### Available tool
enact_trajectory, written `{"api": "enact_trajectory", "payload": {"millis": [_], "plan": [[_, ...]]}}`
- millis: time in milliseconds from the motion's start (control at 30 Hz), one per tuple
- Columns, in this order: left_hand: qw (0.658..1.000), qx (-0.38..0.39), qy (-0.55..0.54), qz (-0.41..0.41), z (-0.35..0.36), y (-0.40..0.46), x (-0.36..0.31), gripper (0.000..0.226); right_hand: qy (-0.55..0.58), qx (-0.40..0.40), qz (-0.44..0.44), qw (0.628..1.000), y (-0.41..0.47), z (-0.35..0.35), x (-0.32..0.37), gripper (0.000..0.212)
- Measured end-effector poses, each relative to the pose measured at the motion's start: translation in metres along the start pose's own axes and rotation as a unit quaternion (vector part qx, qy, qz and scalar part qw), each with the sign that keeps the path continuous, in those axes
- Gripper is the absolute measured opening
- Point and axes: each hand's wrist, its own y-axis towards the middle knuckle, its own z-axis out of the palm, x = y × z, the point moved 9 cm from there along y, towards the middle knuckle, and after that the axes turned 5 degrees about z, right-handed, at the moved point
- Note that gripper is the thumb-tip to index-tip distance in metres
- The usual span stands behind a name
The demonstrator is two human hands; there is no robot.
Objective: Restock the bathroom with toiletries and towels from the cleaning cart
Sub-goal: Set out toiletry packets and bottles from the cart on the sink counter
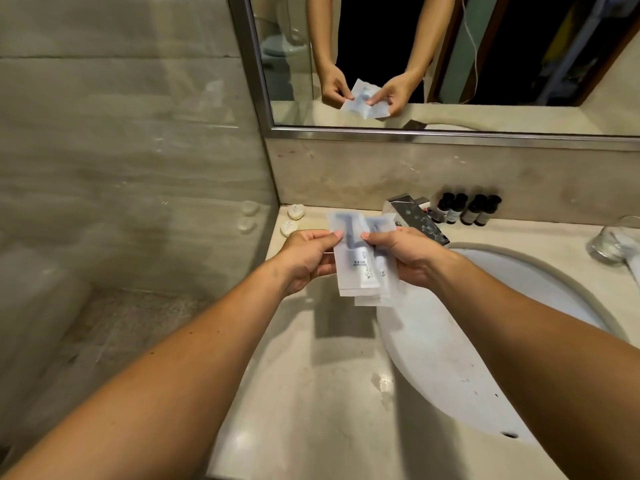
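Toothbrush packets (360, 261): frosted, see-through sleeves, fanned and overlapping, dark brush head and small white tube inside. Held above counter (311, 375), left of sink (519, 282). Left hand (304, 259) pinches left edge, thumb on top, fingers curled beneath. Right hand (405, 256) pinches right edge likewise. Behind: tap (412, 216), four dark bottles (467, 209) against wall, two round soaps (292, 220) in back-left corner, glass (613, 242) far right. Mirror (450, 64) reflects both hands. Glass panel (138, 168) borders counter left.

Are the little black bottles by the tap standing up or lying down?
Standing up. All four small dark bottles stand upright in a row against the wall, caps on top.
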Motion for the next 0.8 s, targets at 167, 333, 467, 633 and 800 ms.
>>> {"api": "enact_trajectory", "payload": {"millis": [167, 333, 467, 633, 800], "plan": [[1.0, -0.009, 0.013, -0.004, -0.004, 0.018, 0.0, 0.012, 0.0, 0.008, 0.004, 1.0, 0.016, -0.001, 0.007, 0.017], [1.0, -0.021, 0.015, -0.001, -0.008, 0.033, 0.001, 0.013, 0.001, -0.007, -0.008, 1.0, 0.03, -0.003, 0.014, 0.027], [0.999, -0.039, 0.015, 0.004, -0.014, 0.042, 0.002, 0.014, -0.008, -0.013, -0.019, 1.0, 0.041, -0.002, 0.017, 0.028], [0.998, -0.016, 0.053, -0.033, -0.015, 0.042, 0.018, 0.023, 0.016, -0.011, -0.027, 0.999, 0.055, 0.001, 0.017, 0.022], [0.995, -0.03, 0.088, -0.039, -0.022, 0.045, 0.032, 0.018, 0.014, -0.052, -0.018, 0.998, 0.071, -0.004, 0.008, 0.022]]}}
